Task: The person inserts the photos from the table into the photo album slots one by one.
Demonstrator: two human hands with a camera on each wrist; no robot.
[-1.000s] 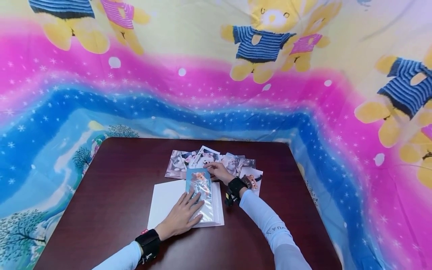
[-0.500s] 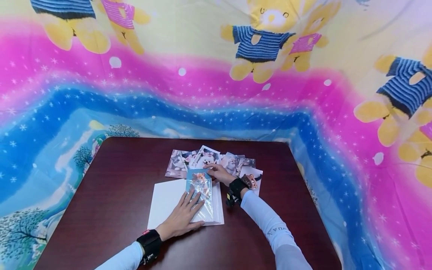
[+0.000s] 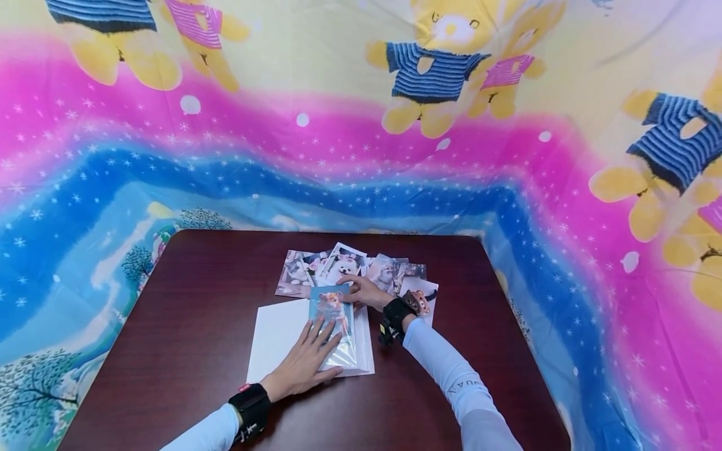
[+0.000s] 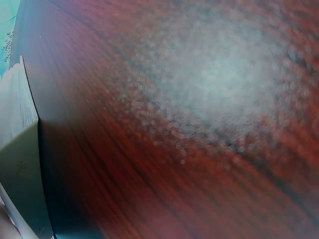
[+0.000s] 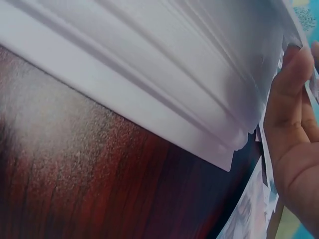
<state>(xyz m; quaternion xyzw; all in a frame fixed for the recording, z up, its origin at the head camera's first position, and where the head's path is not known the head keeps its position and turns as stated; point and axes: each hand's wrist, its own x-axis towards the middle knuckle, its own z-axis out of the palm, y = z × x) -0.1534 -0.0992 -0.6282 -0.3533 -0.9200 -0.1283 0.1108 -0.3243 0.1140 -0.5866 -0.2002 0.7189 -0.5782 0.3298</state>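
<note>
An open white photo album (image 3: 276, 332) lies on the dark wooden table. On its right-hand page, a blue card-like photo (image 3: 329, 297) with a bear picture lies mostly within a clear plastic sleeve (image 3: 343, 358), its top end sticking out. My left hand (image 3: 301, 363) rests with spread fingers over the sleeve and the photo's lower part. With thumb and fingers, my right hand (image 3: 365, 292) pinches the photo near its top right corner. The right wrist view has that hand (image 5: 294, 124) beside the fanned album pages (image 5: 169, 84). Only the album's edge (image 4: 20, 169) shows in the left wrist view.
Several overlapping animal photos (image 3: 296, 275) are spread behind the album, and one with a bear-eared animal (image 3: 425, 291) lies by my right wrist. Around the table (image 3: 186, 300) hangs a cartoon bear cloth (image 3: 338, 156).
The blue photo has slid a little toward me, deeper into the sleeve, with my right hand moving along. My left hand stays pressed on the page, its thumb slightly lower.
</note>
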